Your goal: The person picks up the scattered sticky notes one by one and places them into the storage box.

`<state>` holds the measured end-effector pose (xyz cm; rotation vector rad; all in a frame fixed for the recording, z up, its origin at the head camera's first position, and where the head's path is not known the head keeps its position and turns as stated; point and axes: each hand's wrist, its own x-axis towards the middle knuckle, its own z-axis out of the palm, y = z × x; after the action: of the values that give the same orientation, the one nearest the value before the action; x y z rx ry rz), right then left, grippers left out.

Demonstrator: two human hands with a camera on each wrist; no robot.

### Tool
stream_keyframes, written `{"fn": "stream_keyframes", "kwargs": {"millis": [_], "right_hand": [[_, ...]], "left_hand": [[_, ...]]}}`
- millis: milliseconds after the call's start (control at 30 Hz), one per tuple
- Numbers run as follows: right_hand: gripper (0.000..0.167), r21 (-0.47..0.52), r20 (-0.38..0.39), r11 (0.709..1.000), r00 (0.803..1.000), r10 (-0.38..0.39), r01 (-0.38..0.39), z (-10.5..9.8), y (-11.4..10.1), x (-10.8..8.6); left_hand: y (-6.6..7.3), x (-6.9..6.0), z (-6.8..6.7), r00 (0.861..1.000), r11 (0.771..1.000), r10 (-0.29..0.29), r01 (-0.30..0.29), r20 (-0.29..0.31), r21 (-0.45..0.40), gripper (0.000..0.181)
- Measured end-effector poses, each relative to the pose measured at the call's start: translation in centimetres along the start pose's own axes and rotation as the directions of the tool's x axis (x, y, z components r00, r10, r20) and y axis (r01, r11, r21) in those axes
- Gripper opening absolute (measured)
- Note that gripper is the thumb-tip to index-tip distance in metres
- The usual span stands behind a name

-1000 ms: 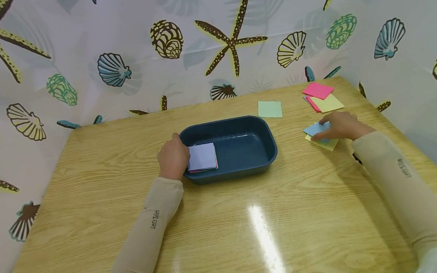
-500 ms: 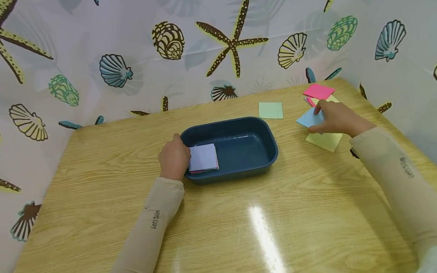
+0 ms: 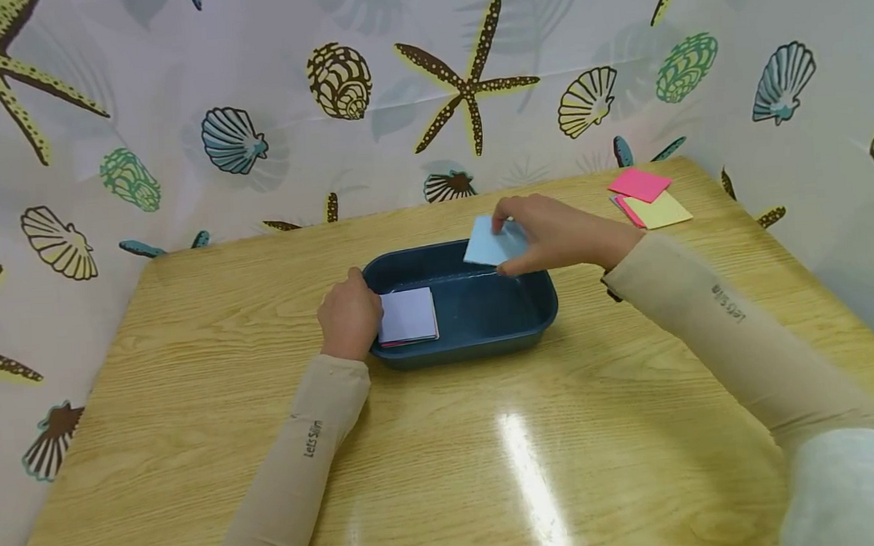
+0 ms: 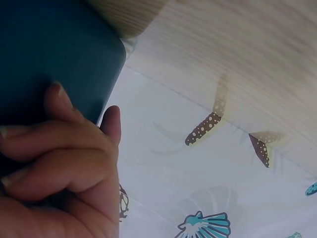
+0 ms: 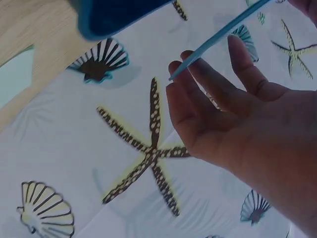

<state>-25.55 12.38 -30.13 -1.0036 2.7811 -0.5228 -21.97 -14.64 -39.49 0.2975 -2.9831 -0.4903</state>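
Observation:
My left hand (image 3: 349, 316) grips the left rim of a dark blue plastic bin (image 3: 460, 351). In the left wrist view, fingers (image 4: 64, 171) curl at the bin's wall (image 4: 49, 44). Inside the bin's left end lies a stack of sticky notes (image 3: 407, 315) with a lavender one on top. My right hand (image 3: 555, 232) pinches a light blue sticky note pad (image 3: 485, 243) above the bin's far right part, tilted. The right wrist view shows this blue pad edge-on as a thin strip, held at the fingertips (image 5: 181, 74).
At the table's far right corner, a pink sticky note pad (image 3: 639, 185) overlaps a yellow pad (image 3: 662, 211) and other coloured notes. A pale green pad (image 5: 15, 77) appears in the right wrist view. A patterned cloth (image 3: 266, 58) stands behind the wooden table (image 3: 187, 363).
My right hand has lifted the blue pad off a yellow one and carried it left over the bin. My sleeve now covers where that yellow pad lay. The left hand stays put.

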Motion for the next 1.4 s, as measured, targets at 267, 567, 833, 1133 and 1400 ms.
{"fn": "stream_keyframes", "kwargs": {"millis": [267,567,833,1133,1400], "right_hand": [[0.051,-0.149,0.167,0.977,0.978,-0.127,0.152,3.6,-3.8,4.4],[0.057,-0.245,0.321,0.942,0.936,-0.144,0.229,7.2,-6.4,7.9],[0.064,-0.307,0.394,0.919,0.912,-0.116,0.249,9.0,-7.8,9.1],[0.07,-0.317,0.408,0.92,0.909,-0.089,0.232,9.5,-8.0,9.6],[0.079,-0.388,0.421,0.888,0.904,-0.068,0.248,9.8,-7.9,9.7]], "left_hand": [[0.0,-0.1,0.1,1.0,1.0,-0.001,0.001,0.002,-0.009,0.034],[-0.2,0.0,-0.2,0.999,1.0,0.001,0.0,0.041,-0.027,0.037],[-0.3,-0.3,-0.1,0.999,0.999,0.03,-0.029,0.014,-0.027,0.031],[-0.4,-0.3,-0.1,0.999,0.999,0.052,-0.052,-0.002,-0.016,0.029],[-0.5,-0.1,-0.2,0.999,0.999,0.049,-0.049,-0.008,-0.017,0.029]]}}
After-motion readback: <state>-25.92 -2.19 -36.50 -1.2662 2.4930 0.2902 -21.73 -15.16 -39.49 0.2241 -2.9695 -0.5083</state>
